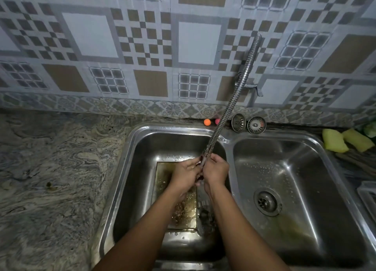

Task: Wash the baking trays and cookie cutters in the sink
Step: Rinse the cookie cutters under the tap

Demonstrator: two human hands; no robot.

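washing looks early: left hand (184, 172) and right hand (216, 170) meet, fingers curled, at the faucet hose (230, 106) tip, holding what i cannot tell, while directly beneath them the baking tray (186, 213) lies in brownish water, not yet clean.

The marbled stone bench (50, 169) carries two yellow sponges (335, 141) at right, and two sink strainers (238, 122) and an orange ball (207, 122) by the wall.

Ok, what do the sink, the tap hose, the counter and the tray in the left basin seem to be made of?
The sink looks brushed stainless steel: grey, soft reflections. The tap hose is ribbed flexible metal, chrome-bright. The counter seems polished stone, perhaps granite: swirling grey-cream veins. The tray is probably metal, golden-tinted and glossy under water; uncertain.
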